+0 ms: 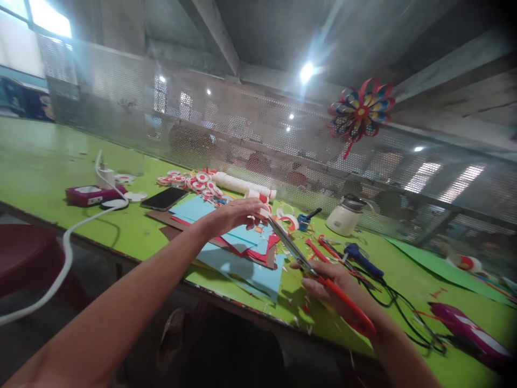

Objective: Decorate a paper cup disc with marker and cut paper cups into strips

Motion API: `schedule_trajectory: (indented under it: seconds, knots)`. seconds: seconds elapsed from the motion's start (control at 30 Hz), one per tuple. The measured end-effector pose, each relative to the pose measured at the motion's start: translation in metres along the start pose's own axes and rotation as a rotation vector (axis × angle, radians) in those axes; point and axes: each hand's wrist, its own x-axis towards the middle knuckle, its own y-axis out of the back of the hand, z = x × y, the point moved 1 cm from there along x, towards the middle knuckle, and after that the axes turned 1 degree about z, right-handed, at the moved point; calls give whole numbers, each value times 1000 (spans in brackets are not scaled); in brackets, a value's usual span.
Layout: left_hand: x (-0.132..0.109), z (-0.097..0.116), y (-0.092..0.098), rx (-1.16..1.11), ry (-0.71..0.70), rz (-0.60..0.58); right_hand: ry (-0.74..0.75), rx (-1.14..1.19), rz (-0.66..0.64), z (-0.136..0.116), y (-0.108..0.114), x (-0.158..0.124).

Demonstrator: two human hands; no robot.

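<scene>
Plainly, the scissors (337, 293) were what joined the two hands: the right hand (345, 283) was curled round their red handles, and the blades reached out from it on a long slant toward ten or eleven o'clock, with the handle loops trailing back to about four or five. At the far end of that line lay the left hand (230, 211), roughly ten o'clock from the right, its fingertips just beside the blade tips; contact there could not be made out. The left fingers were bent close together near something small and pale, but whether they pinched it or merely hovered by it I could not tell. So the right hand was nearer the handles and the left nearer the points. Light blue paper (254, 274) spread below the left hand, from about five to seven o'clock, and a white tube (242, 184) lay beyond it at twelve to one. A blue glue gun (365, 262) rested near the right hand, at its two o'clock.
</scene>
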Motion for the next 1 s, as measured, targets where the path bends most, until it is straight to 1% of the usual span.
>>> schedule_trajectory:
  seconds: [0.13,0.27,0.33,0.4,0.47,0.63,1.0]
  knots:
    - [1,1,-1,-13,24,-5,-18,-3,-21,1,2,1]
    - [1,2,-3,-11,34,-46,-65,108,-80,1,0,0]
    - [1,3,-3,-3,32,-54,-54,148,-60,0,-2,-1]
    - [2,3,-3,3,34,-54,-41,158,-13,-1,-3,-2]
    - [2,3,-3,6,38,-56,-39,160,7,-1,-3,-3]
    - [3,-1,-2,-28,43,-52,-45,121,-65,1,1,-1]
    - [2,-4,-2,-96,73,-57,-22,83,-108,-2,5,2]
